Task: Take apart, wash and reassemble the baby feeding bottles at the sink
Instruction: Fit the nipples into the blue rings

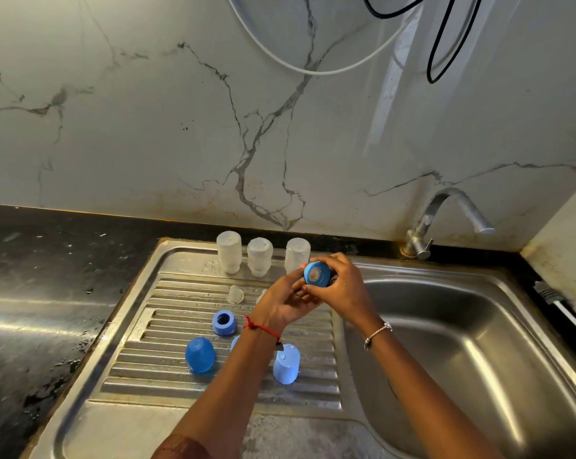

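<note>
The left hand (286,303) and the right hand (343,286) are both holding one blue ring (317,274) up over the drain board (167,326), fingers curling round it. It is looking like the putting-together step (a soft teat may be going into the ring, I am not sure). Next, a clear bottle (228,251) at the back is needing turning upright so the ring can screw on.

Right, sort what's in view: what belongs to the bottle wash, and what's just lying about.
Job in hand:
blue ring, gripped by left hand and right hand
clear bottles, upturned on the drainboard
loose ring
clear teat
blue caps
sink and tap

Lying about:
white hose
black cable
</note>
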